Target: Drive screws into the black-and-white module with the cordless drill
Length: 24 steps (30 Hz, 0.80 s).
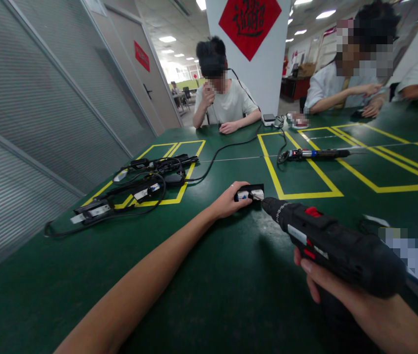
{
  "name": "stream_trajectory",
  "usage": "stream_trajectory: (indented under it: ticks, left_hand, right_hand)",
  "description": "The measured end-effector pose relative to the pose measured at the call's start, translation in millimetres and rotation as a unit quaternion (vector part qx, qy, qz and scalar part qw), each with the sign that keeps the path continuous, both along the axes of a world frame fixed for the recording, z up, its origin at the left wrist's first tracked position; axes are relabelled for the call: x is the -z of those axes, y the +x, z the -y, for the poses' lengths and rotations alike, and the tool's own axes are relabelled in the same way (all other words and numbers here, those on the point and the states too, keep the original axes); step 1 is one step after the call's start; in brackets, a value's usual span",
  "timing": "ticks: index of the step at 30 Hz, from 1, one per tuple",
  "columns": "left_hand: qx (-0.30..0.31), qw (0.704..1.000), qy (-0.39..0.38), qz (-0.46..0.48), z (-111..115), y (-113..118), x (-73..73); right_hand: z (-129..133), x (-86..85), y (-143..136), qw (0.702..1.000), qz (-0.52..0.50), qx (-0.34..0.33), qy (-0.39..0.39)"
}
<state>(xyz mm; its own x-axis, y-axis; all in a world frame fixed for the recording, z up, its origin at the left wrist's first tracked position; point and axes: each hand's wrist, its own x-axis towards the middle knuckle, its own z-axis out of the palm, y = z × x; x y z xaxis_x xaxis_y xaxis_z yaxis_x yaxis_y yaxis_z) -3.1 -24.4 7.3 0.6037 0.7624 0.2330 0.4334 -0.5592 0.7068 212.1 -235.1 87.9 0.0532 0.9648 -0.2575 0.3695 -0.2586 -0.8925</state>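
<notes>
In the middle of the green table (179, 255), my left hand (231, 200) grips a small black part (260, 188) with white pieces in it. Its fingers close on the part's left side, a ring on one finger. My right hand (336, 282) is wrapped round the grip of a black power drill (326, 238) with red details. The drill points left, and its bit meets or nearly meets the right end of the small part; exact contact is too small to tell.
Black cabled devices (150, 187) lie at the left within yellow tape. Another tool (315, 154) lies at the back right. Across the table sit a person (227, 101) and, further right, a second person (345, 88). A pixelated object (415, 260) is at the right edge.
</notes>
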Motion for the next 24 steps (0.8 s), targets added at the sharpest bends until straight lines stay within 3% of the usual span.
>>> stream_trajectory:
  ticks: [5,9,24]
  left_hand:
    - [-0.006,1.0,-0.006,-0.002,1,1,-1.0]
    - [-0.008,1.0,-0.015,-0.003,2,1,-2.2]
    - [-0.014,1.0,-0.012,-0.013,0,1,-0.2]
  right_hand:
    - [-1,3.7,6,0.997,0.055,-0.054,-0.009]
    - [-2,10.5,11,0.993,0.105,-0.048,-0.02]
    - [0,0.1,-3,0.999,0.015,0.0,0.037]
